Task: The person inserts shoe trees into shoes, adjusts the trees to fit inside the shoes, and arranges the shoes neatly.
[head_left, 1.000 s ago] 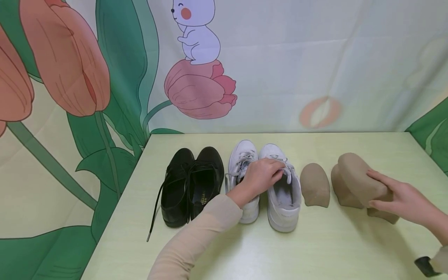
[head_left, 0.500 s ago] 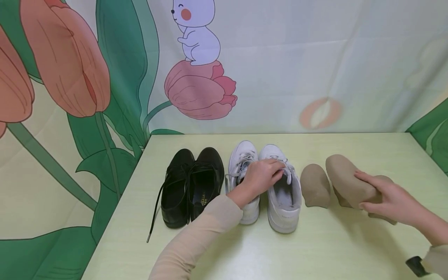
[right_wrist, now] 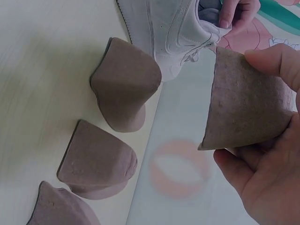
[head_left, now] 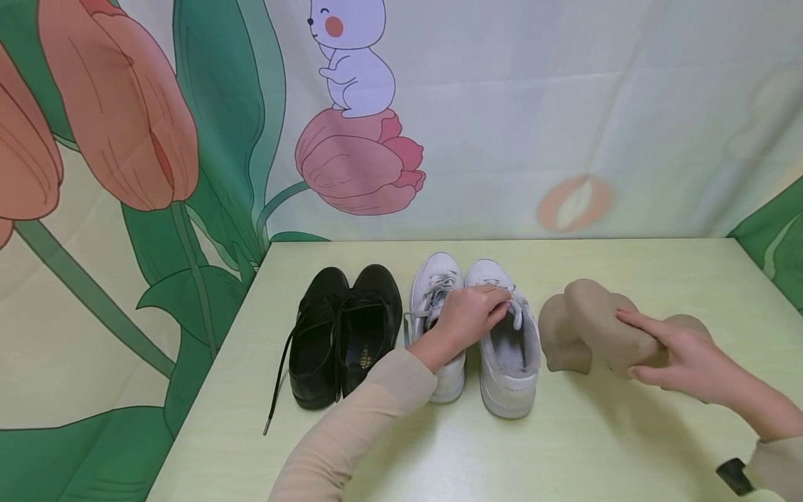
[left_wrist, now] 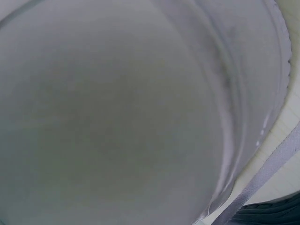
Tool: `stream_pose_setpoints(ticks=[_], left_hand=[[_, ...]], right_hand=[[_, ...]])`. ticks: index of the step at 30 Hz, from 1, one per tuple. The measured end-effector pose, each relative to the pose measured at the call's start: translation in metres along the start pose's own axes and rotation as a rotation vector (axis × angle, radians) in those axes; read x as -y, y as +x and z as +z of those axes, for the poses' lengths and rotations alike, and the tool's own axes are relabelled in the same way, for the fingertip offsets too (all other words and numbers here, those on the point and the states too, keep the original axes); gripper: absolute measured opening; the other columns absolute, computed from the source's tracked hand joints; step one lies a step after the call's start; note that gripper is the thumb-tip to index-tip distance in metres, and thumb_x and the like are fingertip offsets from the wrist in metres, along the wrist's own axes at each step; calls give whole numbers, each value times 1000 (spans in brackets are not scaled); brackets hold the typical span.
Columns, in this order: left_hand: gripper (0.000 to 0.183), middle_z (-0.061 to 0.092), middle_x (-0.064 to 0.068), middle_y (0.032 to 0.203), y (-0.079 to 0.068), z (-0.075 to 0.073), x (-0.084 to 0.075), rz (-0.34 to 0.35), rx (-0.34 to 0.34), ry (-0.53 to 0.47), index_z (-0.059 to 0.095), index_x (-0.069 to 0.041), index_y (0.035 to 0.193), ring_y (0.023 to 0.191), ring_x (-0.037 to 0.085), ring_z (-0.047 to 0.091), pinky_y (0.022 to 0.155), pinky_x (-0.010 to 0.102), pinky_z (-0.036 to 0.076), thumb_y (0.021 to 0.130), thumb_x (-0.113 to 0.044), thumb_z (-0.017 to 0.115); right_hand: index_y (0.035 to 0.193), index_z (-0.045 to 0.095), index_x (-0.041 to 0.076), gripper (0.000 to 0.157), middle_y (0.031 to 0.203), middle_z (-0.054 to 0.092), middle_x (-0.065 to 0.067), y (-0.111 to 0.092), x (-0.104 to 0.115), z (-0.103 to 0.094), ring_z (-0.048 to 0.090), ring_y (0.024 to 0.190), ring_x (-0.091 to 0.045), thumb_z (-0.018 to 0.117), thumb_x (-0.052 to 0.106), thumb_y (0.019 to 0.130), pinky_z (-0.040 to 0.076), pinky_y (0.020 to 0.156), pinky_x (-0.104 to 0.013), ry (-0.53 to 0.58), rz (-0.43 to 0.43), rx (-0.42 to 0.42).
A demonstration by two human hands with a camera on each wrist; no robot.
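Note:
My right hand [head_left: 696, 362] grips a brown moulded-pulp shoe insert [head_left: 599, 324] above the table, thumb on one side and fingers on the other. The insert's rounded toe points away toward the left and overlaps the resting leftmost insert [head_left: 561, 352] in the head view. My left hand [head_left: 470, 317] pinches the tongue area of the right white sneaker [head_left: 509, 394], at the front of its opening. In the right wrist view, its fingers [right_wrist: 226, 16] show at that opening. The left wrist view is filled by blurred white sneaker material [left_wrist: 260, 70].
The other white sneaker [head_left: 447, 387] lies partly under my left wrist. A pair of black shoes [head_left: 314, 376] stands to its left, a loose lace [head_left: 276, 390] trailing onto the table [head_left: 477, 460]. More inserts [right_wrist: 101, 161] rest in a row on the right, partly hidden by my right hand.
My right hand has carried the brown shoe insert leftward, from over the right-hand inserts toward the white sneakers. My left hand has stayed at the sneaker's tongue.

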State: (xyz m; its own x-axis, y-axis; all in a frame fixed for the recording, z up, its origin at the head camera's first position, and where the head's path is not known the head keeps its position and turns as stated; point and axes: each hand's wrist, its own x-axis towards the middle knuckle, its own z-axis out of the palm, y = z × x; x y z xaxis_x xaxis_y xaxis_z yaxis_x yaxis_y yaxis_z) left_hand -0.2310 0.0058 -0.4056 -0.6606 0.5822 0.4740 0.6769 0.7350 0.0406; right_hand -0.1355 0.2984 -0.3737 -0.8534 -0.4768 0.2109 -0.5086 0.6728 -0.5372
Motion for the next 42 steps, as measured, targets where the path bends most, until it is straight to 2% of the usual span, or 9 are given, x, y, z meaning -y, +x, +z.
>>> stream_pose_setpoints(ticks=[6, 11, 13, 16, 18, 25, 29, 33, 42], left_hand=[[17, 67, -11, 97, 0, -3, 0, -4, 14, -16, 66, -24, 99, 88, 4, 63, 63, 23, 50, 88, -28, 53], [17, 67, -11, 93, 1, -5, 1, -1, 13, -33, 66, -24, 98, 82, 4, 63, 60, 24, 49, 88, -28, 53], [17, 67, -11, 91, 1, -6, 1, 1, 15, -34, 66, -24, 97, 79, 5, 63, 59, 24, 48, 88, -28, 53], [17, 67, -11, 90, 1, -6, 1, 3, 19, -33, 66, -24, 98, 77, 5, 63, 58, 24, 48, 88, -28, 53], [17, 67, -11, 91, 1, -7, 1, 2, 24, -31, 66, -24, 98, 79, 5, 63, 58, 24, 48, 88, -28, 53], [18, 67, -12, 92, 1, -7, 1, -10, 32, -37, 66, -26, 99, 79, 5, 63, 59, 23, 48, 87, -28, 53], [17, 67, -12, 91, 0, -8, 1, -12, 31, -47, 66, -26, 98, 76, 5, 63, 57, 22, 47, 87, -28, 53], [17, 67, -12, 92, -1, -7, 2, -3, 25, -52, 67, -26, 97, 78, 4, 63, 58, 22, 48, 87, -28, 54], [18, 68, -12, 94, -1, -7, 2, 2, 42, -57, 68, -25, 98, 83, 3, 63, 63, 23, 49, 87, -28, 54]], right_hand=[[131, 40, 1, 75, 118, 48, -33, 3, 8, 2, 43, 78, 5, 73, 1, 64, 40, 55, -13, -71, -74, -39], [130, 41, 1, 73, 112, 54, -30, 5, 15, 3, 29, 54, 10, 72, 0, 64, 35, 50, -10, -61, -97, -32], [131, 40, 2, 73, 91, 63, -18, 6, 16, 4, 18, 49, 12, 72, 0, 64, 31, 45, -9, -56, -106, -29], [131, 41, 5, 75, 76, 63, -6, 6, 19, 5, 11, 48, 12, 73, 1, 63, 27, 41, -8, -68, -121, -35], [131, 41, 7, 76, 77, 63, -6, 6, 20, 6, 10, 48, 12, 73, 2, 63, 26, 41, -7, -76, -129, -38], [130, 42, 4, 73, 113, 55, -25, 7, 31, 8, 15, 48, 10, 73, 3, 63, 30, 44, -10, -70, -115, -22], [131, 41, 6, 73, 132, 44, 0, 7, 37, 7, 17, 48, 11, 73, 4, 65, 33, 46, -13, -57, -109, -7], [133, 39, 8, 73, 134, 28, 22, 7, 43, 8, 17, 47, 11, 72, 7, 68, 33, 45, -14, -24, -101, 23], [133, 39, 11, 72, 135, 42, -3, 8, 53, 11, 36, 62, 5, 73, 13, 69, 33, 52, -14, -51, -100, 64]])
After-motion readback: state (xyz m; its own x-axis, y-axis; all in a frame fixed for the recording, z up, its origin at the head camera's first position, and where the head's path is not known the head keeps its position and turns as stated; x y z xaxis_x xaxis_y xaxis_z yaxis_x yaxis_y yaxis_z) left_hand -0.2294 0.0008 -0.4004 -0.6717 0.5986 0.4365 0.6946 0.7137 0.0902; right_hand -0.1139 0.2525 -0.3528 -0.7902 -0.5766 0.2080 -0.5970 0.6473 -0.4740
